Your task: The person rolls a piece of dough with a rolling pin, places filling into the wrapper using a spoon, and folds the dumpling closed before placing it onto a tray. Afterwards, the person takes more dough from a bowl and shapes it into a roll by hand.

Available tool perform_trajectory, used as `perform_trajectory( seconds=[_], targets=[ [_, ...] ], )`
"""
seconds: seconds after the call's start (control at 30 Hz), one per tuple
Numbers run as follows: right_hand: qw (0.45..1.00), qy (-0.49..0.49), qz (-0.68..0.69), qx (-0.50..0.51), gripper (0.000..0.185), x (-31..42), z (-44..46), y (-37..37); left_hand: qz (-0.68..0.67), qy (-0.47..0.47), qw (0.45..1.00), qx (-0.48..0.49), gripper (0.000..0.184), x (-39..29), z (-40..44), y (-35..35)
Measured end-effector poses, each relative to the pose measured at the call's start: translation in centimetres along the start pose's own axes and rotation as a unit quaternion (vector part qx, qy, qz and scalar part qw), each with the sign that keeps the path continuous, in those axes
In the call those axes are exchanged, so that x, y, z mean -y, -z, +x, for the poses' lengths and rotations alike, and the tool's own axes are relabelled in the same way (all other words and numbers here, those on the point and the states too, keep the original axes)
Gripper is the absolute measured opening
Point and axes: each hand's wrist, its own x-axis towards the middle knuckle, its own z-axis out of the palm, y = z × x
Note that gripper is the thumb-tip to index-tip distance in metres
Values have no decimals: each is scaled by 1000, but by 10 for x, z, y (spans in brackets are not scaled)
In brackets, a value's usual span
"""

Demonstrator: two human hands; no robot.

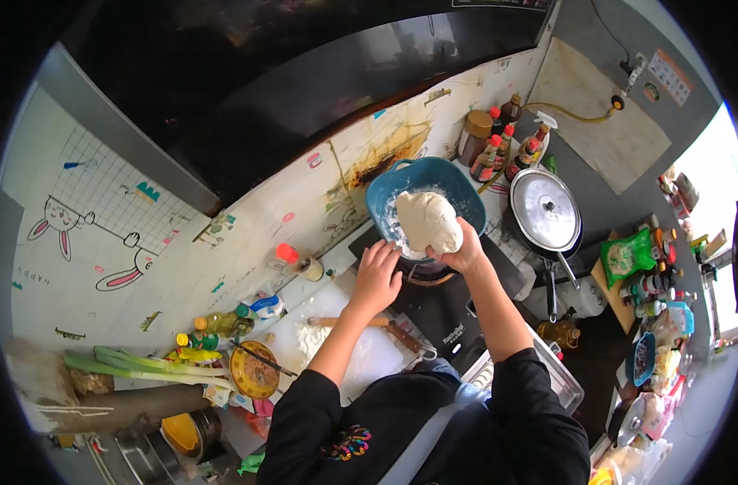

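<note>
A large lump of pale dough [427, 222] is in my right hand [463, 247], whose fingers curl around its near right side. The dough is over a blue plastic basin [466, 179] with flour smeared on its inner wall. My left hand [377, 276] is at the basin's near left rim, fingers stretched out and slightly apart; whether they press on the rim is unclear. Left of the basin, a white board [369, 356] carries scattered flour [311, 339], a wooden rolling pin [361, 322] and a knife with a wooden handle [408, 338].
The basin stands at the black stove [442, 311]. To its right is a lidded pan [545, 210]; sauce bottles [489, 158] stand behind. At left are a yellow bowl of filling [254, 372] with chopsticks, green onions [143, 364] and oil bottles [223, 323]. Jars and packets line the right counter.
</note>
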Motion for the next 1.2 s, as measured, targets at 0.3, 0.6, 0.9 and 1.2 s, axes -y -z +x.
perform_trajectory(
  seconds=[0.3, 0.6, 0.9, 1.2],
  targets=[
    [977, 86, -192, 38, 63, -126, -26, -54, -700, 364, 615, -8, 69, 3, -77, 40],
    [852, 74, -509, 97, 79, -244, -42, -33, -654, 403, 624, -145, 53, 37, -187, 47],
    [946, -89, -300, -82, 61, -294, -46, -23, -632, 477, 610, -34, 59, 44, -255, 27],
    [918, -64, -346, -184, 44, -335, -38, 40, -342, 406, 846, 48, 50, 60, -274, -5]
  ],
)
